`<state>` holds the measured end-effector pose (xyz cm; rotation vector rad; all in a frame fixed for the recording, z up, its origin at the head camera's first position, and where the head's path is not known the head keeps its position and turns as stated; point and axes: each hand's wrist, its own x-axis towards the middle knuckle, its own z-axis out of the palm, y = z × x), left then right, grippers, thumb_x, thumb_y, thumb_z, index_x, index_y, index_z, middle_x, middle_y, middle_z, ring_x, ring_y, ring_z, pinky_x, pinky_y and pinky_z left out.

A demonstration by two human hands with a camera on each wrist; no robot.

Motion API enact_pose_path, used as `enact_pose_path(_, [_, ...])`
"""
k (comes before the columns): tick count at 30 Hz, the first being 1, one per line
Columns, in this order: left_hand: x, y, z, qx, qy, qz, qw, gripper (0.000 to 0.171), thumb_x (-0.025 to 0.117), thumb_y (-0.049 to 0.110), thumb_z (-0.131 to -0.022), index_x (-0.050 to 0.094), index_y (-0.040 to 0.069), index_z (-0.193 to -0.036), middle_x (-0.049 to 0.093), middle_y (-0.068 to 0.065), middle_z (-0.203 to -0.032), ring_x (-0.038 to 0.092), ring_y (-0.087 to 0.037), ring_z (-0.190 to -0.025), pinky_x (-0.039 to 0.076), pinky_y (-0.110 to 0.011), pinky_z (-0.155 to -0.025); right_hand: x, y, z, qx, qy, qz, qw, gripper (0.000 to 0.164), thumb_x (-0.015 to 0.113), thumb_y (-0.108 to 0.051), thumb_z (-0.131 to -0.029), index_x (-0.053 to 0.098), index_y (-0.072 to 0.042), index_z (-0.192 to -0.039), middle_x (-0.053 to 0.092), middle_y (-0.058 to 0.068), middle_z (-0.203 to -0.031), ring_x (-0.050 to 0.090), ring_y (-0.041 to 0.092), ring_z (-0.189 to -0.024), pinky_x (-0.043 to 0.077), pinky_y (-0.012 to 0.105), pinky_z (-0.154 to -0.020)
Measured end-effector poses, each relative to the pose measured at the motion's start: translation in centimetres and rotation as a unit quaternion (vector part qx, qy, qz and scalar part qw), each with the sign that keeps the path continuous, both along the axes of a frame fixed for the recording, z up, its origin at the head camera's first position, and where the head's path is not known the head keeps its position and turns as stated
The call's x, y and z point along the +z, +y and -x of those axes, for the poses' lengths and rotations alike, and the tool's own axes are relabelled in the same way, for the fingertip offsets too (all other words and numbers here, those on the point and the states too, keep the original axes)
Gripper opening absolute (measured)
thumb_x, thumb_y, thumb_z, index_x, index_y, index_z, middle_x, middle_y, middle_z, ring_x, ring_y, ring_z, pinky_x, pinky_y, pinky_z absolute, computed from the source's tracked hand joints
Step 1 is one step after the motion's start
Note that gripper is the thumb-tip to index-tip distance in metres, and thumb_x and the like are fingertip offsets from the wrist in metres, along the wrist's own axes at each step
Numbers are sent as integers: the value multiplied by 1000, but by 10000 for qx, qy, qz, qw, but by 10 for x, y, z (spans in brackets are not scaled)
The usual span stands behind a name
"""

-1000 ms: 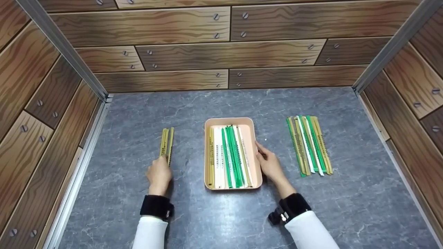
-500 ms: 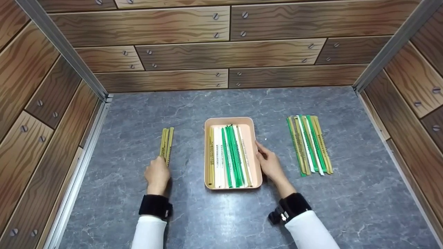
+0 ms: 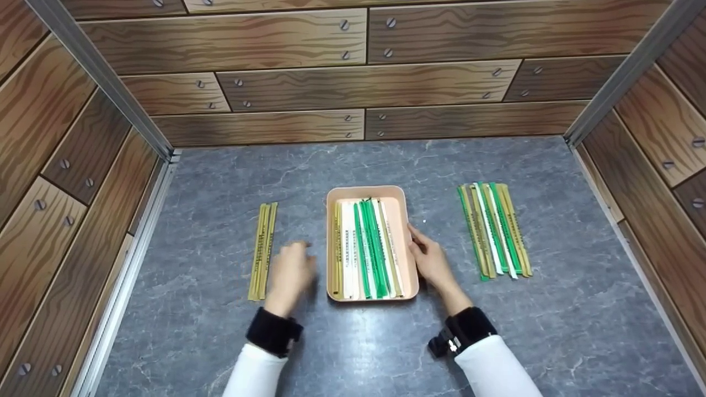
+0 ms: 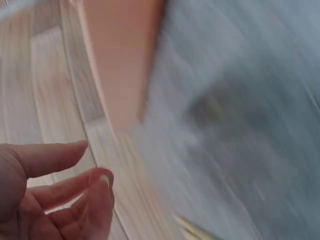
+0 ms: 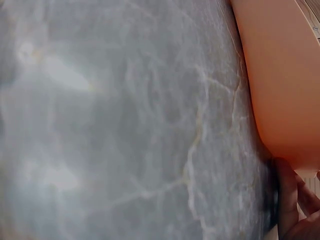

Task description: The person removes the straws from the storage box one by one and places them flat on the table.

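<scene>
My left hand (image 3: 292,273), blurred, is over the table between a few gold-wrapped straws (image 3: 260,253) and the peach tray (image 3: 398,212). The left wrist view has its thumb (image 4: 55,157) and loosely bent fingers (image 4: 100,205) with nothing between them. In the tray lie gold, white and green wrapped straws (image 3: 377,248), side by side and lengthwise. My right hand (image 3: 433,267) touches the tray's right side. Close up in the right wrist view, fingers (image 5: 287,192) meet the outer wall near a corner of the tray (image 5: 285,85).
Right of the tray, a flat bundle of gold, green and white wrapped straws (image 3: 492,231) lies on the grey marbled table (image 3: 358,353). Wood-patterned panels (image 3: 292,88) wall in the back and both sides, with metal strips (image 3: 118,94) along the corners.
The left hand has let go of the gold-wrapped straws, which lie on the table, and has moved right toward the tray. The right hand and the tray stay where they were.
</scene>
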<state>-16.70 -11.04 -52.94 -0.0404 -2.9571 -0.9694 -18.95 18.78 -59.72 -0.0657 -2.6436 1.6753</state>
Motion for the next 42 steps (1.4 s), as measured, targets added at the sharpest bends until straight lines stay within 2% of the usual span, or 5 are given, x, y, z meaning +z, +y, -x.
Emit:
enact_pose_path(6, [4, 49, -6, -894, -348, -413, 9945, 37, 66, 0, -87, 61, -7, -123, 68, -24, -105, 69, -28, -77, 57, -29, -61, 1, 0, 0, -3, -120, 34, 9999, 46, 54, -6, -99, 50, -12, -145, 54, 22, -136, 52, 33, -124, 42, 44, -103])
enact_pose_path(11, [-7, 74, -4, -1193, -186, 220, 9924, 32, 69, 4, -87, 64, -7, -116, 67, -25, -103, 68, -35, -86, 58, -37, -70, 1, 0, 0, -27, -86, -41, 10000, 46, 54, -7, -100, 50, -13, -145, 54, 23, -136, 51, 34, -125, 41, 45, -103])
enact_pose_path(17, [-19, 86, 0, -1232, -57, 889, 9884, 13, 63, -3, -85, 67, -5, -97, 63, -18, -85, 64, -32, -73, 56, -40, -61, 2, -2, -1, -68, -128, 53, 9999, 45, 54, -7, -100, 51, -13, -144, 57, 22, -133, 56, 32, -120, 44, 44, -99])
enact_pose_path(26, [-35, 90, 5, -953, 298, 1346, 9859, 14, 60, -5, -83, 66, -4, -96, 61, -20, -90, 65, -36, -70, 55, -45, -57, 0, -1, 0, -50, -100, 43, 9999, 45, 54, -6, -99, 51, -12, -144, 55, 23, -135, 54, 34, -121, 44, 45, -100])
enact_pose_path(42, [-41, 82, 8, -916, 413, 1066, 9892, 11, 68, -6, -79, 64, -3, -89, 61, -19, -82, 65, -36, -70, 55, -44, -58, 0, 1, 0, 37, -53, -92, 9999, 46, 54, -8, -100, 49, -12, -145, 56, 22, -134, 54, 33, -123, 43, 46, -101])
